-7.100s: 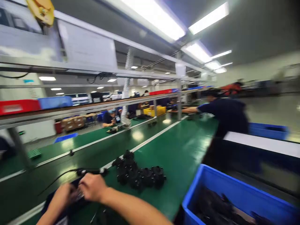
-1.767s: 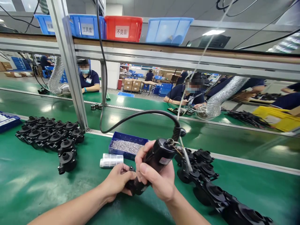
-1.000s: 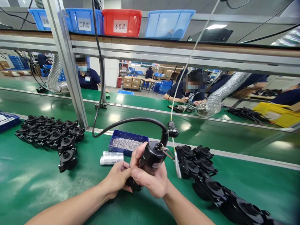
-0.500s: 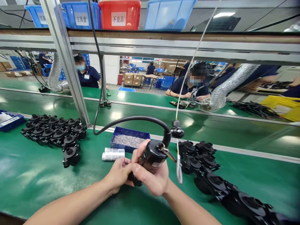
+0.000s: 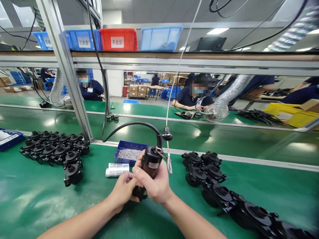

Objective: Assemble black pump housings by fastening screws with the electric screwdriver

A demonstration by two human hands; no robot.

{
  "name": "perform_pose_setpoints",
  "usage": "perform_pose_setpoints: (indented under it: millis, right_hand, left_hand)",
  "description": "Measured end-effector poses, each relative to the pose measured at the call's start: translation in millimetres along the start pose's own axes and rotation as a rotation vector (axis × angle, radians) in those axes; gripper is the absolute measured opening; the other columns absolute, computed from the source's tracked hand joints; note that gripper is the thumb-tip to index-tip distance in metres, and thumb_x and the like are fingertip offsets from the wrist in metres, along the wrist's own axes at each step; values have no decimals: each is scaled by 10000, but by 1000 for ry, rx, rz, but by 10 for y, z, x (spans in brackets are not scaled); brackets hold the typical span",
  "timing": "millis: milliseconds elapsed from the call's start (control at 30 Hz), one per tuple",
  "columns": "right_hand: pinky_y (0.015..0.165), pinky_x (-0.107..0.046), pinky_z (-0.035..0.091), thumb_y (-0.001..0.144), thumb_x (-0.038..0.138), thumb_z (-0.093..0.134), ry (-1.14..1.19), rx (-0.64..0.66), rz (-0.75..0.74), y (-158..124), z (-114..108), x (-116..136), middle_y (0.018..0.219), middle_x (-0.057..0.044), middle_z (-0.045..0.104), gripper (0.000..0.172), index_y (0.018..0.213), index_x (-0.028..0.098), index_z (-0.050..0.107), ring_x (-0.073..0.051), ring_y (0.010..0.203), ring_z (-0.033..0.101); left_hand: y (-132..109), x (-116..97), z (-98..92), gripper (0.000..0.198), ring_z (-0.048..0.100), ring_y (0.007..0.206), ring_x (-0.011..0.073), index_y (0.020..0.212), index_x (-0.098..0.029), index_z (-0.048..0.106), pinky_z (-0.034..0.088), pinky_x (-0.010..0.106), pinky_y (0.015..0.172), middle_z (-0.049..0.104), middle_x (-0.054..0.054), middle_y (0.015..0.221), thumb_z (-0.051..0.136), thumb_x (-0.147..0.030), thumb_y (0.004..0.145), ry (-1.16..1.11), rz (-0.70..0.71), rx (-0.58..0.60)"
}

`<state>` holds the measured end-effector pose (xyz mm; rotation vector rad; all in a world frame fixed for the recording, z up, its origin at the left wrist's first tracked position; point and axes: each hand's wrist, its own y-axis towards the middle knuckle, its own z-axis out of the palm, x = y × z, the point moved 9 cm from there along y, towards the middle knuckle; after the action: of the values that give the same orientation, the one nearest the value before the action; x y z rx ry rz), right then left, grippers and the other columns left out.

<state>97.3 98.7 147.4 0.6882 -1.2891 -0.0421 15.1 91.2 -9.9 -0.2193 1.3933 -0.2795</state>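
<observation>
My right hand (image 5: 157,182) is wrapped round a black cylindrical power tool (image 5: 151,161), which has a cable at its top and leans slightly. A metal ring ties it to a hanging cord (image 5: 167,142). Beneath the tool, my left hand (image 5: 124,188) has its fingers closed on a black part (image 5: 140,194), mostly hidden by both hands. Just behind stand a blue tray of small metal pieces (image 5: 129,154) and white rolls (image 5: 117,170).
Rows of black pump-like housings (image 5: 59,151) lie at the left, and more housings (image 5: 221,194) run down the right. A metal post (image 5: 66,73) rises at left. Across the green bench (image 5: 37,199), people sit working. Bins (image 5: 118,39) line the overhead shelf.
The view has tilted up and shifted, showing more ceiling. The tool stands more upright in my right hand, and the hanging cord's lower end is now behind it. Both hands keep their hold.
</observation>
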Motion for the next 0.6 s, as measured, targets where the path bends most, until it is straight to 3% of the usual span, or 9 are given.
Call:
perform_pose_setpoints:
  millis: [67,167,233,333,400,467,533,600]
  right_hand:
    - [443,-270,430,866,406,722,-7,-23,21,94,-104,13,722,6,598,260,937,211,565,-113,457,473]
    - [485,-269,448,851,413,737,-193,-100,10,283,-405,23,755,18,601,304,974,219,536,-124,504,504]
    - [558,-267,455,871,401,701,-469,-133,-31,416,-609,-1,736,27,581,252,904,223,526,-142,586,524]
    - [620,-275,441,891,340,615,-799,-124,-46,586,-829,-190,705,35,569,150,855,234,517,-168,649,535]
    - [638,-287,438,862,281,596,-883,-114,-36,653,-937,-358,720,30,590,77,875,240,533,-187,669,558]
    - [678,-304,453,830,236,592,-934,-121,-34,677,-1029,-496,802,8,644,115,940,246,563,-215,737,607]
    - [735,-330,478,810,208,593,-990,-136,-32,671,-1116,-601,950,-27,689,269,1074,257,581,-248,844,654]
    - [796,-374,500,774,179,612,-1039,-167,-30,655,-1213,-672,1062,-66,685,450,1214,261,563,-290,942,671]
  left_hand:
    - [5,-29,-28,463,651,760,187,947,-186,539,560,276,590,647,31,851,717,-586,798,92,23,-1]
    - [24,-187,-64,457,638,665,166,973,-180,553,523,255,540,647,12,813,676,-595,829,354,52,112]
    - [62,-506,-117,391,636,646,166,971,-174,604,497,253,551,674,17,802,602,-558,899,707,200,129]
    - [213,-1120,-171,229,687,889,217,927,-179,680,514,304,785,734,66,950,540,-357,960,1161,459,-39]
    - [441,-1358,-142,141,676,1027,259,886,-176,710,490,349,900,742,101,1033,582,-227,915,1290,475,-103]
    - [739,-1394,-50,28,694,982,268,807,-174,723,505,362,893,754,100,946,713,-188,829,1388,393,-65]
    - [1010,-1300,75,129,706,912,242,778,-170,718,537,370,878,749,68,870,831,-230,768,1482,289,23]
    - [1199,-1173,192,181,703,910,210,853,-162,714,562,393,888,741,42,916,803,-319,846,1546,206,96]
